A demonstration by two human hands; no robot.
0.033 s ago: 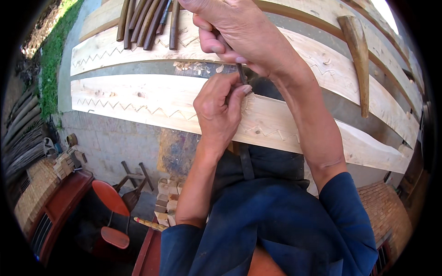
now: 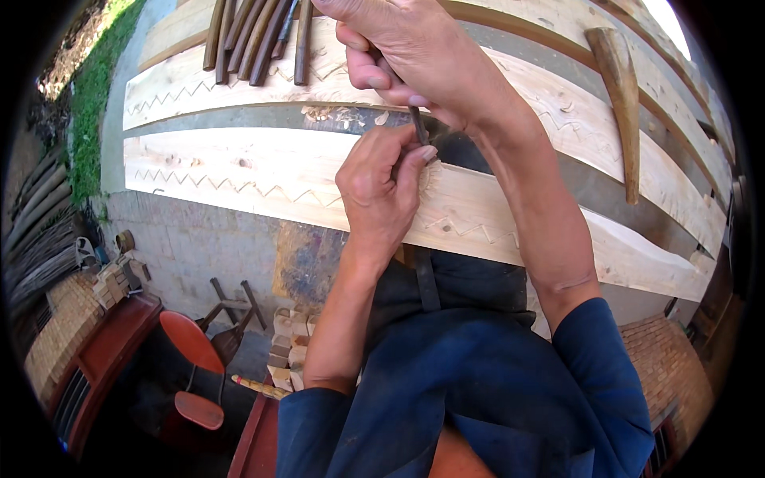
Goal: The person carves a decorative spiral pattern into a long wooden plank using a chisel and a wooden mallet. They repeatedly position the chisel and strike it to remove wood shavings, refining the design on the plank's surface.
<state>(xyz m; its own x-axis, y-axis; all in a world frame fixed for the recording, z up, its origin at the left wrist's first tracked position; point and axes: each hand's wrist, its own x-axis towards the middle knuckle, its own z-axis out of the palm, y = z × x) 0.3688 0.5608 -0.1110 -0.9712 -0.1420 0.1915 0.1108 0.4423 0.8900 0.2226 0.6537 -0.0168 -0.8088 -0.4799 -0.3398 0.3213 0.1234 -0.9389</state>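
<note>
My right hand (image 2: 430,68) is closed around the upper part of a carving chisel (image 2: 418,125), whose dark metal shaft points down at a pale plank (image 2: 231,155). Lower down, the fingers and thumb of my left hand (image 2: 374,187) pinch the shaft close to the wood, and that hand rests on the plank. The chisel's tip is hidden behind my left thumb and fingers. Beside the thumb shows a small rounded carved patch (image 2: 431,180). A zigzag line runs along the plank on both sides of my left hand.
Several wood-handled tools (image 2: 259,40) lie on a second zigzag-marked plank (image 2: 187,84) beyond. A club-shaped wooden mallet (image 2: 620,111) lies across planks to the right. Wood shavings (image 2: 347,118) sit between the planks. A red chair (image 2: 193,342) and wood blocks (image 2: 285,344) stand at lower left.
</note>
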